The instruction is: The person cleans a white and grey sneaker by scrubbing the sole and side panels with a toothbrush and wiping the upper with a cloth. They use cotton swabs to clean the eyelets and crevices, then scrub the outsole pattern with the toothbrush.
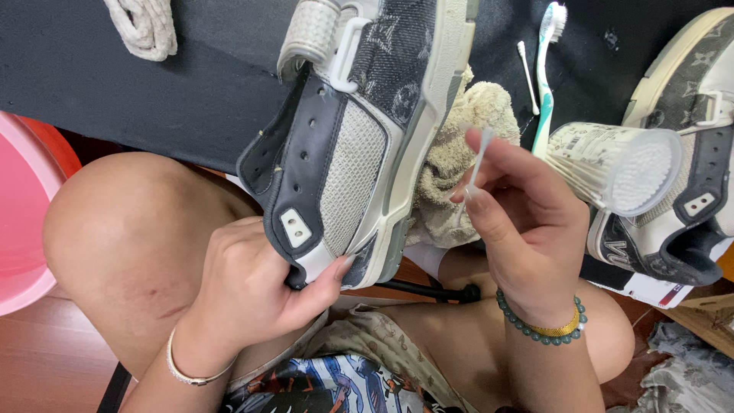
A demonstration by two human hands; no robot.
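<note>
Cup (604, 164) of cotton swabs (642, 170) lies tipped by right hand (527, 222)

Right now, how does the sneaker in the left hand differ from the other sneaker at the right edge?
The held sneaker is gripped at its heel by the left hand and tilted over the lap; the other sneaker lies on the dark table, untouched. The held one shows fully; the other is partly hidden behind a cotton swab tub. The right hand holds a cotton swab beside the held one. Both share grey patterned fabric, navy panels and white soles.
</note>
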